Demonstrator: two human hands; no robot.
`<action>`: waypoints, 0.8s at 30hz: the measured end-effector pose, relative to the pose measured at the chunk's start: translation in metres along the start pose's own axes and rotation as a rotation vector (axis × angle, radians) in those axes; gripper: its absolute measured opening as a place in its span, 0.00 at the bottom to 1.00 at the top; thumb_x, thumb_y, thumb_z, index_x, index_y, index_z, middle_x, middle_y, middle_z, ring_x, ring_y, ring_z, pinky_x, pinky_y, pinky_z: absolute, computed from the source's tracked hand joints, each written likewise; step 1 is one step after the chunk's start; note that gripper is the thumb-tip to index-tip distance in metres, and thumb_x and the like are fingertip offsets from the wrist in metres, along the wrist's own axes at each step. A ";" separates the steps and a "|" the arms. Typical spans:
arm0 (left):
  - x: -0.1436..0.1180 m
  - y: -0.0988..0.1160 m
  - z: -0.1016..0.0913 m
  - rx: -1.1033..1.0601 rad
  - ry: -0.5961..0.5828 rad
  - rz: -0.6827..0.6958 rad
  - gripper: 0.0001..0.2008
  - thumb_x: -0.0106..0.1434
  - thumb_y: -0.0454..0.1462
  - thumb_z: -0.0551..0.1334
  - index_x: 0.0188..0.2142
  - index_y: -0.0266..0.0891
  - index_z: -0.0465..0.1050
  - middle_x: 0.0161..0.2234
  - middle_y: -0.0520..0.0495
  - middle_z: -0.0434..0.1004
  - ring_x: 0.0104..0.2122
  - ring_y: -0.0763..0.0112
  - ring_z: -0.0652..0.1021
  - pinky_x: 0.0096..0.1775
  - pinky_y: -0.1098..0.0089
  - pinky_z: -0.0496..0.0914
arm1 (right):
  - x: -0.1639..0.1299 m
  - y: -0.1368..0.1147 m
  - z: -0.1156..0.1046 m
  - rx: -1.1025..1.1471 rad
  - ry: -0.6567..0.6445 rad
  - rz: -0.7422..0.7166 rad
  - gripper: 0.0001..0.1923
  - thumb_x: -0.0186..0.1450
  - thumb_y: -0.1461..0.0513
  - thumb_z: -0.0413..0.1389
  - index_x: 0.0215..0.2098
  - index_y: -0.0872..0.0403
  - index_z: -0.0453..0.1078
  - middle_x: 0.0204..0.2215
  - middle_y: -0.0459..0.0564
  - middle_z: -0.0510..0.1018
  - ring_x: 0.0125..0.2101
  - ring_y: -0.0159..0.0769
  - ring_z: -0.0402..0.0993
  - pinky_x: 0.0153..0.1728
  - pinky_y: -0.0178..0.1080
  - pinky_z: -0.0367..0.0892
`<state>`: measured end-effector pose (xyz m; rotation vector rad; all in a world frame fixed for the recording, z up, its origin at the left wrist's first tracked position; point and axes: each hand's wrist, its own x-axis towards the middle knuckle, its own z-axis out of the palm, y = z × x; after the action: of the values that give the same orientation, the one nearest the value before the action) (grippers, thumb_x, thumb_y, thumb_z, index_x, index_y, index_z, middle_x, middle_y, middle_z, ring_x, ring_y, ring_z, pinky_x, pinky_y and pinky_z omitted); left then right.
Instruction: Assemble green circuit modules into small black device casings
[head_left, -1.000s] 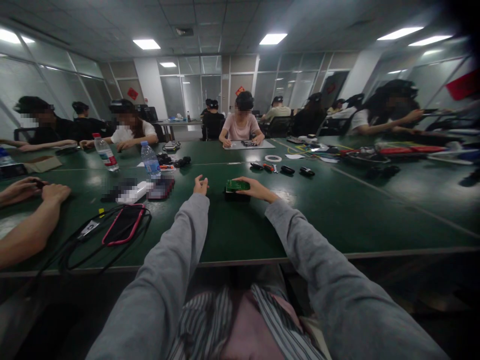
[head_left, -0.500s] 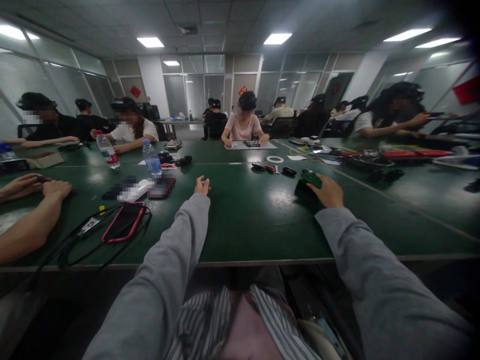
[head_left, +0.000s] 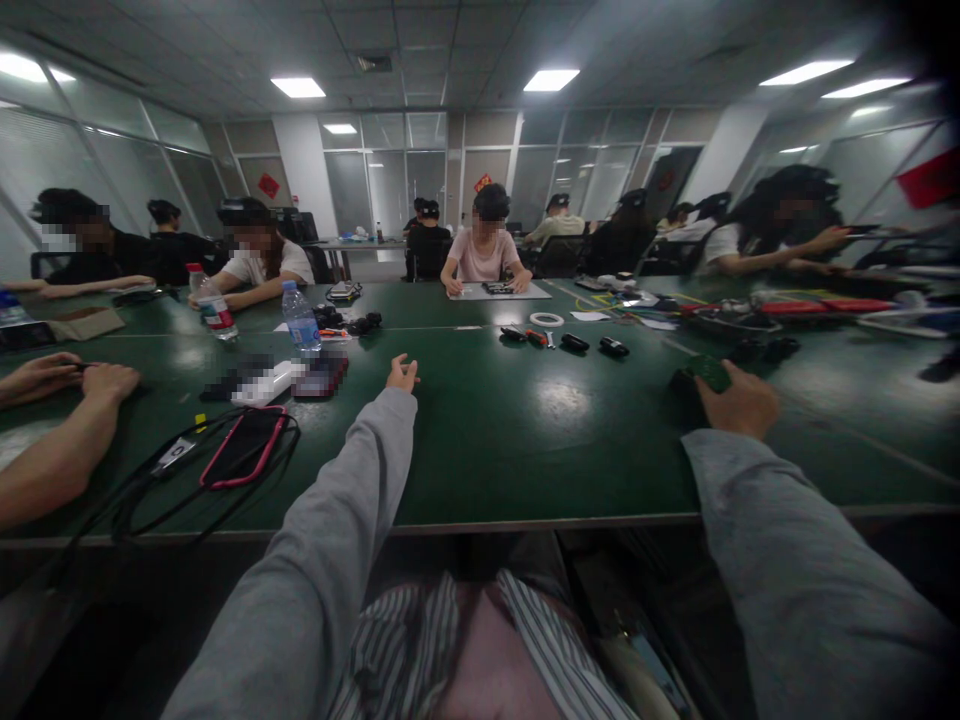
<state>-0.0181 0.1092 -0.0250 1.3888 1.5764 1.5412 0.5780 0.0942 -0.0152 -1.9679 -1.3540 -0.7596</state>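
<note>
My left hand (head_left: 404, 374) rests at the middle of the green table (head_left: 495, 440), fingers loosely apart and nothing in them. Further right, my right hand (head_left: 741, 402) is closed around a dark green and black object (head_left: 709, 373); its kind is hard to make out. Beyond and to the left of that hand, several small items lie in a row: a black oval item (head_left: 613, 347), another black one (head_left: 574, 343), an orange-and-black piece (head_left: 536, 338) and a small wrench-like tool (head_left: 551, 341). Behind them is a white ring (head_left: 547, 320), perhaps a roll of tape.
To the left lie a pink-rimmed phone (head_left: 244, 448) with black straps, a water bottle (head_left: 301, 318) and a red-capped bottle (head_left: 213, 302). A co-worker's forearms (head_left: 67, 440) rest at the far left. Red items and cables (head_left: 817, 306) clutter the right. Another person (head_left: 484, 250) sits opposite.
My right hand has moved right across the table with the dark green and black object, uncovering a black oval item in the row. My left hand has stayed in place.
</note>
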 end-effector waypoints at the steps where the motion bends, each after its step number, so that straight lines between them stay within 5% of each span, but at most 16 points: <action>1: 0.000 0.000 0.000 0.002 0.000 0.000 0.19 0.65 0.43 0.55 0.54 0.42 0.61 0.40 0.48 0.74 0.26 0.76 0.77 0.39 0.69 0.67 | 0.000 -0.001 0.001 0.030 0.009 0.015 0.30 0.65 0.49 0.47 0.59 0.59 0.62 0.45 0.67 0.72 0.43 0.52 0.68 0.39 0.47 0.60; 24: 0.004 -0.008 0.004 -0.010 -0.010 0.019 0.16 0.63 0.41 0.58 0.50 0.41 0.65 0.38 0.49 0.75 0.24 0.77 0.77 0.39 0.69 0.70 | 0.000 -0.004 -0.004 0.101 0.044 -0.017 0.26 0.63 0.53 0.50 0.56 0.57 0.65 0.43 0.65 0.70 0.45 0.51 0.63 0.42 0.47 0.57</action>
<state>-0.0177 0.1157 -0.0320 1.4081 1.5514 1.5489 0.5742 0.0921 -0.0119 -1.8538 -1.3583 -0.7239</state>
